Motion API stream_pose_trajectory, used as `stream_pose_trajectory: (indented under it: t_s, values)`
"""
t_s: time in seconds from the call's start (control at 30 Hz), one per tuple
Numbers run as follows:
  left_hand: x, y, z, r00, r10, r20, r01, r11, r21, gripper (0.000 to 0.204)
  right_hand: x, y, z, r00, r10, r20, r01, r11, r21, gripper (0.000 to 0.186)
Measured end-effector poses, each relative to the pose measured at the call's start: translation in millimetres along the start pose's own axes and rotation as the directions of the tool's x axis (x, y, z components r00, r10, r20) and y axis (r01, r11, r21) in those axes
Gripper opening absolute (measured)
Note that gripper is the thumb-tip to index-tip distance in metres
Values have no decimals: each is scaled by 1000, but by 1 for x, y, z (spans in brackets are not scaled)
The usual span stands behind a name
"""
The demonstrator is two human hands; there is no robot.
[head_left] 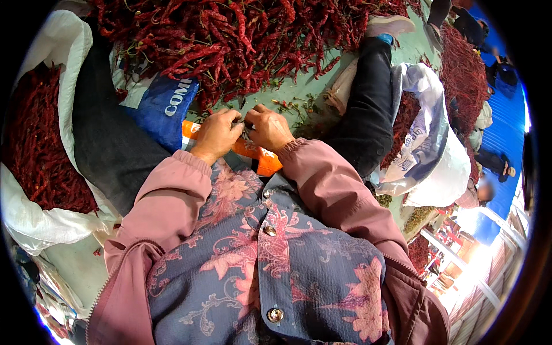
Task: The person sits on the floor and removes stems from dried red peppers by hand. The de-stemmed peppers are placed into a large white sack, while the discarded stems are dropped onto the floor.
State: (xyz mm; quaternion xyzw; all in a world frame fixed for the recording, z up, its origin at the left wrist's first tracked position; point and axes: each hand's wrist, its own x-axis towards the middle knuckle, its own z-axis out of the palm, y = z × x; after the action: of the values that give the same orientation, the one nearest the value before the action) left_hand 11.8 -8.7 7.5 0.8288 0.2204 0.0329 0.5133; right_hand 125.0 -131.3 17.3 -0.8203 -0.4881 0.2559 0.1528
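My left hand (pixel 218 137) and my right hand (pixel 269 127) are close together in front of my lap, with fingers bent and thumbs pinched inward. Something small and dark shows between the fingertips, too small to name. Beneath the hands lies an orange and white printed plastic sheet or bag (pixel 268 163), partly covered by them. Just beyond the hands rises a big heap of dried red chillies (pixel 247 34), some with stems on. Green stem scraps (pixel 302 109) are scattered on the pale floor to the right of my right hand.
A blue printed bag (pixel 167 103) lies by my left leg. White sacks with red chillies stand on both sides: one at the left (pixel 72 40), one at the right (pixel 448 172). My outstretched legs flank the heap. Other people and another chilli heap (pixel 460 69) are at far right.
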Motion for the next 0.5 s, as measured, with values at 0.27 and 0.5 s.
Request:
stream_pose_trajectory:
  t_s: [0.27, 0.5]
  values:
    - [-2, 4, -1, 976, 200, 87, -202, 979, 13, 7, -14, -20, -39, 996, -76, -39, 72, 994, -78, 17]
    - [-12, 14, 3, 820, 495, 287, -571, 728, 379, 8, -32, -27, -62, 924, -151, 351, 257, 925, -279, 27]
